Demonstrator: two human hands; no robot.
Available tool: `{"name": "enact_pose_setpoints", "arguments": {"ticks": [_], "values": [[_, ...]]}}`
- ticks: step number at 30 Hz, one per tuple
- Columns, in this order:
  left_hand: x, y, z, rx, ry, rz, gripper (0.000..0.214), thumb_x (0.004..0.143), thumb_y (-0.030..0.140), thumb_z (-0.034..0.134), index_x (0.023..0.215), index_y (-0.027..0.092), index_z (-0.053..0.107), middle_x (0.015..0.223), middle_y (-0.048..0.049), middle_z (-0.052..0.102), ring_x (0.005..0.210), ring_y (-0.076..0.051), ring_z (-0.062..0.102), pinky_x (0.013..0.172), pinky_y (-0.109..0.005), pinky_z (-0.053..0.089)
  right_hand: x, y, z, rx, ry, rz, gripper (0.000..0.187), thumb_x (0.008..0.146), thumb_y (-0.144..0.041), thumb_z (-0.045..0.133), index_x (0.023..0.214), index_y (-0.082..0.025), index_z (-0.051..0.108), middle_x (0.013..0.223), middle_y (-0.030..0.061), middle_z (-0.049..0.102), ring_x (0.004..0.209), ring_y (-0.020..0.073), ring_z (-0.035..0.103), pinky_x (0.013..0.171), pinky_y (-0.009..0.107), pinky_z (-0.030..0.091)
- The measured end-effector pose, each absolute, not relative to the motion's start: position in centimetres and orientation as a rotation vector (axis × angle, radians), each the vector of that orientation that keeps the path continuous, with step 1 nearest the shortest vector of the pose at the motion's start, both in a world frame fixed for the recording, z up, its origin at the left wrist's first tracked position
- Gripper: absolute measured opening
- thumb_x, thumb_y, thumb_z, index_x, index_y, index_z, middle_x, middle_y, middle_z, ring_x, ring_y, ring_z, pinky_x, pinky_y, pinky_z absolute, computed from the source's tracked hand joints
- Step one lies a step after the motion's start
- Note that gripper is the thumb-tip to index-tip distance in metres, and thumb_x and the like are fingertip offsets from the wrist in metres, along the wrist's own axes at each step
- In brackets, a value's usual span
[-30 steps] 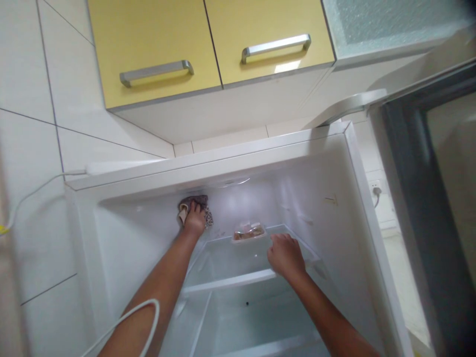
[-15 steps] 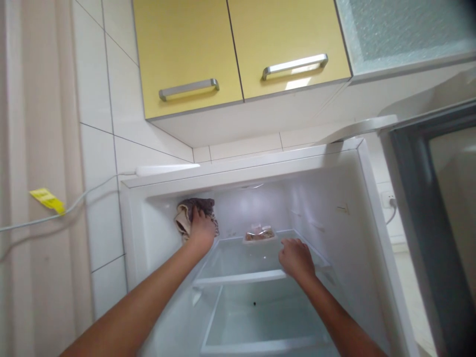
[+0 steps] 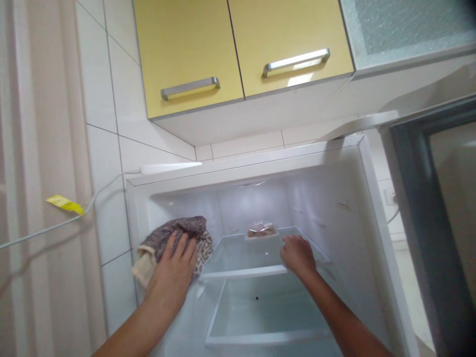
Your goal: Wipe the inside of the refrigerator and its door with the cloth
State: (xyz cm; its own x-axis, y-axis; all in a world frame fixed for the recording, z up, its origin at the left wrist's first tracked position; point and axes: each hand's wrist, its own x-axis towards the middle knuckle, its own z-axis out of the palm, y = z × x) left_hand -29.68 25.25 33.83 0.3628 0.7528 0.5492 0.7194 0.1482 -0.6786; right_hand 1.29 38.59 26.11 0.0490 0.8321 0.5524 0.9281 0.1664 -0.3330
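My left hand [image 3: 177,265] presses a folded cloth [image 3: 186,227] against the left inner wall of an open fridge, near its front. The cloth is purple-brown on one part, with a cream patterned side and a cream edge. My fingers lie over it, spread a little. My right hand [image 3: 297,253] is curled into a fist above the right part of the upper glass shelf [image 3: 238,258], with nothing visible in it. Whether it touches the shelf, I cannot tell. Behind it on the shelf sits a small wrapped tray of food [image 3: 262,230].
A lower shelf [image 3: 260,312] bears a small dark speck. The fridge door [image 3: 420,198] stands open at the right. Yellow cabinets [image 3: 189,54] with metal handles hang above. A cable [image 3: 40,230] with a yellow tag [image 3: 65,203] runs along the left.
My left hand has drawn the cloth along the left wall from deeper inside toward the front, down and left in view. My right hand has stayed nearly in place.
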Motion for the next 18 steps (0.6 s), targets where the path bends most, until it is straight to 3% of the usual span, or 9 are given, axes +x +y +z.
{"name": "enact_pose_setpoints", "arguments": {"ticks": [4, 7, 10, 18], "values": [[-29.3, 31.1, 32.7, -1.764, -1.381, 0.034, 0.045, 0.081, 0.015, 0.050, 0.121, 0.016, 0.071, 0.140, -0.0160, 0.061, 0.140, -0.036, 0.043, 0.124, -0.056, 0.011, 1.3, 38.5, 26.2, -1.668, -1.784, -0.189, 0.025, 0.086, -0.018, 0.048, 0.098, -0.017, 0.070, 0.105, 0.0129, 0.072, 0.106, 0.0260, 0.062, 0.085, 0.035, 0.039], [-29.2, 35.9, 32.9, -1.899, -1.431, 0.034, 0.034, 0.075, 0.012, 0.055, 0.098, 0.015, 0.079, 0.115, -0.0197, 0.073, 0.130, -0.039, 0.051, 0.120, -0.061, 0.016, 1.4, 38.4, 26.2, -1.664, -1.783, -0.195, 0.025, 0.086, -0.018, 0.048, 0.097, -0.017, 0.070, 0.105, 0.0128, 0.073, 0.106, 0.0259, 0.062, 0.085, 0.035, 0.039], [-29.4, 40.1, 33.4, -1.943, -1.444, -0.002, 0.029, 0.074, 0.009, 0.055, 0.081, 0.021, 0.080, 0.099, -0.0148, 0.077, 0.124, -0.037, 0.055, 0.118, -0.061, 0.016, 1.5, 38.4, 26.3, -1.662, -1.775, -0.200, 0.026, 0.086, -0.018, 0.048, 0.100, -0.017, 0.070, 0.105, 0.0128, 0.073, 0.106, 0.0254, 0.062, 0.085, 0.035, 0.039], [-30.0, 47.8, 33.2, -2.092, -1.520, -0.240, 0.021, 0.072, 0.007, 0.059, 0.069, 0.018, 0.076, 0.097, -0.0153, 0.075, 0.127, -0.035, 0.051, 0.117, -0.058, 0.016, 1.5, 38.7, 26.1, -1.646, -1.756, -0.208, 0.026, 0.087, -0.018, 0.048, 0.100, -0.018, 0.070, 0.106, 0.0123, 0.073, 0.106, 0.0261, 0.062, 0.085, 0.036, 0.039]]}}
